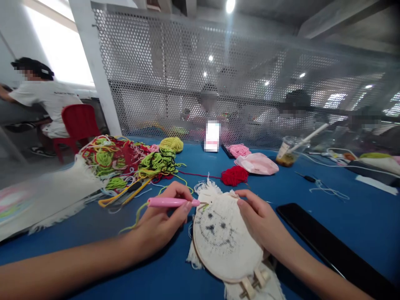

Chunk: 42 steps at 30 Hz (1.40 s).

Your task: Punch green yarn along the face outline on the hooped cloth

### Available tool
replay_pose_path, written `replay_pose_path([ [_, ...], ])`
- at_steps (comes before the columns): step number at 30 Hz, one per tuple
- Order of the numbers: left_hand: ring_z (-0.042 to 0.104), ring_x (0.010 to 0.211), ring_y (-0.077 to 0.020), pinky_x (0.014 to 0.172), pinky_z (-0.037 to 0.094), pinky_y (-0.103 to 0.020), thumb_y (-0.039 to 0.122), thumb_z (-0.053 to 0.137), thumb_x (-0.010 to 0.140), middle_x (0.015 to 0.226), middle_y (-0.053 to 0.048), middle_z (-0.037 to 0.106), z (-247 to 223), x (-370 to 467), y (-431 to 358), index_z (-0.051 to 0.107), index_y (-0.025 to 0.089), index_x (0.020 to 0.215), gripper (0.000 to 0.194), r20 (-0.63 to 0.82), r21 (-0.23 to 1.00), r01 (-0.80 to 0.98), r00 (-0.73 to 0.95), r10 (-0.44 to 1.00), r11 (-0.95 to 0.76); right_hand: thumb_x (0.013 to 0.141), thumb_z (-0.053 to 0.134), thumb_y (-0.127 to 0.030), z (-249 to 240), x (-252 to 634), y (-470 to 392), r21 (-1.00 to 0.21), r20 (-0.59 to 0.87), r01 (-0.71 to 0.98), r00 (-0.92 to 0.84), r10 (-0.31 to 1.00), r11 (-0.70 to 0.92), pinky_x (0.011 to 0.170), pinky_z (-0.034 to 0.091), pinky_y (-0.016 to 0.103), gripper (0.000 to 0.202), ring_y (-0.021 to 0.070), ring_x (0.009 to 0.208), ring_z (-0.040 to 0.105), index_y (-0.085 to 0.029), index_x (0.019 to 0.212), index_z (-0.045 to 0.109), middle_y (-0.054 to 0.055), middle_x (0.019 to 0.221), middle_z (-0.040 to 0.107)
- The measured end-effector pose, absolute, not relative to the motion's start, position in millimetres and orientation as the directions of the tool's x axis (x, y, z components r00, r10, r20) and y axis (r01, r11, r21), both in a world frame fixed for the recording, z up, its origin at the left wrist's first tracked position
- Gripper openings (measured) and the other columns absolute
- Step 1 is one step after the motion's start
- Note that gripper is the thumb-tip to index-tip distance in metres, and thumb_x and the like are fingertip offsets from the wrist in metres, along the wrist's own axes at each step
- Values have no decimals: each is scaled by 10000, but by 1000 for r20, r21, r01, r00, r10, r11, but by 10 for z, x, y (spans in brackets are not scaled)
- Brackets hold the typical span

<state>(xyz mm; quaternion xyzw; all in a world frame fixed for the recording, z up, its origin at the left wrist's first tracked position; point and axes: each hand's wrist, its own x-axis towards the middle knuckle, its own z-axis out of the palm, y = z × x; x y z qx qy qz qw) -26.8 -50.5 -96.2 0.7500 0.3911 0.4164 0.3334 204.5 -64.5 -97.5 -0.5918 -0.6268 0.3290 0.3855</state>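
Observation:
My left hand [168, 216] is closed round a pink punch needle pen [165, 202], its tip at the upper left of a white cloth stretched in a round wooden hoop [231, 241]. Green yarn [138, 214] trails from the pen's rear end. Dark marks forming a face show on the cloth, with a little green stitching [205, 207] near the tip. My right hand [256, 214] grips the hoop's upper right edge, its thumb on the cloth and its other fingers partly hidden. Wooden screw blocks [254, 283] stick out at the hoop's bottom.
Tangled yarn [115, 160] and a yellow cutter [134, 192] lie at the left. Behind the hoop are a red yarn ball [234, 176], a lit phone [212, 136] and a plastic cup [286, 152]. A black object [328, 241] lies right. A person [46, 96] sits far left.

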Motion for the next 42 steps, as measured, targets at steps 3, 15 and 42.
replay_pose_path([
  [3,496,570,-106,555,400,-235,299,373,863,631,34,509,-961,-277,-513,420,209,858,102,360,828,303,358,862,-472,835,374,-351,-975,2041,-633,-877,97,473,-7,995,88,434,256,203,212,97,505,341,-222,948,499,-24,640,457],
  [15,511,679,-129,588,406,-241,294,391,846,752,-8,535,-882,-236,-536,459,196,825,122,366,754,399,404,838,-521,842,356,-351,-923,2007,-660,-877,95,472,-20,995,93,420,237,202,195,90,470,280,-202,873,477,-46,566,357],
  [42,503,684,-128,602,414,-249,278,391,851,773,-12,507,-928,-250,-532,432,198,820,95,423,797,273,383,821,-538,845,349,-321,-946,2024,-672,-848,164,502,-58,985,171,432,226,212,170,91,471,271,-197,789,452,-54,538,318],
])
